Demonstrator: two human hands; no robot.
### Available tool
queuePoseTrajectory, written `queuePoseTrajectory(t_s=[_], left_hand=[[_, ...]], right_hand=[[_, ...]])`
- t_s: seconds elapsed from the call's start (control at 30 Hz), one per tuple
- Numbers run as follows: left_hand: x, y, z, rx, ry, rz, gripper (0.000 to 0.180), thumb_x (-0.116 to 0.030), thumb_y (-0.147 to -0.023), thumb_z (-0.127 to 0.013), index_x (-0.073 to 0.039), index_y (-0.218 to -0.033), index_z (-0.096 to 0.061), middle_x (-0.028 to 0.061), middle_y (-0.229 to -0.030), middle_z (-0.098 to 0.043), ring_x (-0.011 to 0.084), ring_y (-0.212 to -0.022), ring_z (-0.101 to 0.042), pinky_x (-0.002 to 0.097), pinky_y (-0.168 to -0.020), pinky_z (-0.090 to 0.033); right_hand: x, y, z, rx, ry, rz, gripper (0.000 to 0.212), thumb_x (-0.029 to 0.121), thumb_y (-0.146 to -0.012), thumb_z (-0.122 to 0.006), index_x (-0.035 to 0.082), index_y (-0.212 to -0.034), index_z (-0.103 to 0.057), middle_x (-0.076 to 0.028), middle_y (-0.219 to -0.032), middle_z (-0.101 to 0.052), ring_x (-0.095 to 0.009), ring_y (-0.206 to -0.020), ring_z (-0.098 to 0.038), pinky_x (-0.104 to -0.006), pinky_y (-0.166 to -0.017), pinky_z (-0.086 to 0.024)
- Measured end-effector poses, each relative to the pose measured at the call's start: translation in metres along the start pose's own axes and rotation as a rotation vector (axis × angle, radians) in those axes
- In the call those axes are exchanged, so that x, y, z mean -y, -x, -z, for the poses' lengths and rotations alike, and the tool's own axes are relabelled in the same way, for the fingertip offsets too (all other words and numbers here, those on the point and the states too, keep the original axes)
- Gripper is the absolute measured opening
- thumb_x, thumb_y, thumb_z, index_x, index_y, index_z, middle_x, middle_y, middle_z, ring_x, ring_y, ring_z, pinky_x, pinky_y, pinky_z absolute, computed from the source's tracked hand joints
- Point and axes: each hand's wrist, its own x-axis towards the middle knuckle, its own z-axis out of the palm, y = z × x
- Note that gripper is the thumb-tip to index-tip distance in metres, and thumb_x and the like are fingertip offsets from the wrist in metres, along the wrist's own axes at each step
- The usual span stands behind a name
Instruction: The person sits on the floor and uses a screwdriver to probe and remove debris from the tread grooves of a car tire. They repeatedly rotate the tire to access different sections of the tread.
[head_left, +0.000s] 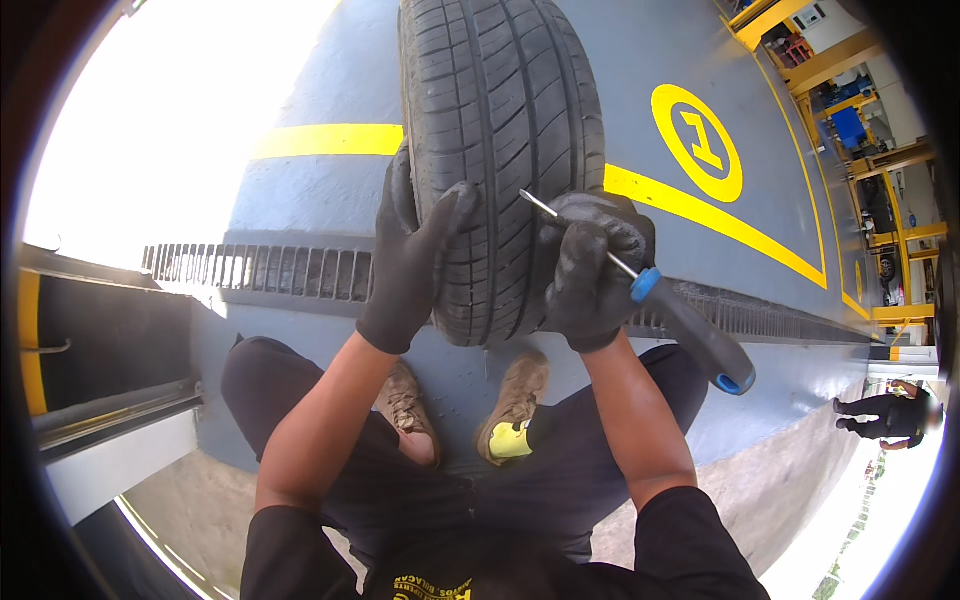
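Observation:
A black tyre point(500, 110) stands upright in front of me, its grooved tread facing me. My left hand point(408, 250), in a dark glove, grips the tyre's left side, with the thumb against the tread and the fingers along the sidewall. My right hand point(592, 275), gloved too, is closed around the metal shaft of a screwdriver point(708, 335). Its black and blue handle sticks out to the lower right, and its tip lies in front of the tread. Whether the tip touches the rubber I cannot tell.
A slotted drain grate point(270, 272) crosses the blue-grey floor point(330, 200) behind my hands. Yellow lines and a yellow circle point(697, 142) mark the floor. At the left is a dark frame point(110, 345). Yellow posts point(900, 230) and a person point(890, 415) are at far right.

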Motion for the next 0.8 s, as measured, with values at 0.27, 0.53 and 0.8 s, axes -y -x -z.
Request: queuePoseTrajectory(t_s=[0.27, 0.53, 0.8], left_hand=[[0.002, 0.002, 0.002, -0.012, 0.083, 0.002, 0.067, -0.021, -0.091, -0.066, 0.006, -0.144, -0.035, 0.0189, -0.129, -0.054, 0.0218, -0.118, -0.056, 0.0341, -0.099, -0.049], [-0.001, 0.000, 0.001, -0.039, 0.018, 0.022, 0.069, -0.021, -0.089, -0.067, 0.006, -0.144, -0.035, 0.0187, -0.129, -0.055, 0.0219, -0.117, -0.057, 0.0335, -0.097, -0.049], [0.008, -0.003, 0.004, -0.047, 0.062, 0.093, 0.072, -0.023, -0.088, -0.067, 0.007, -0.145, -0.034, 0.0196, -0.128, -0.055, 0.0222, -0.118, -0.055, 0.0356, -0.100, -0.047]], right_hand=[[0.014, 0.013, 0.000, 0.071, 0.300, 0.090, 0.040, 0.031, -0.100, -0.055, -0.006, -0.085, -0.062, -0.016, -0.076, -0.066, -0.022, -0.071, -0.066, -0.0324, -0.064, -0.053], [0.014, 0.010, 0.008, 0.205, 0.414, 0.180, 0.037, 0.031, -0.100, -0.055, -0.003, -0.088, -0.062, -0.020, -0.087, -0.066, -0.031, -0.075, -0.068, -0.0359, -0.067, -0.055], [0.014, 0.016, 0.006, 0.174, 0.522, 0.264, 0.029, 0.031, -0.097, -0.060, 0.004, -0.088, -0.064, -0.017, -0.093, -0.067, -0.033, -0.077, -0.068, -0.0403, -0.067, -0.055]])
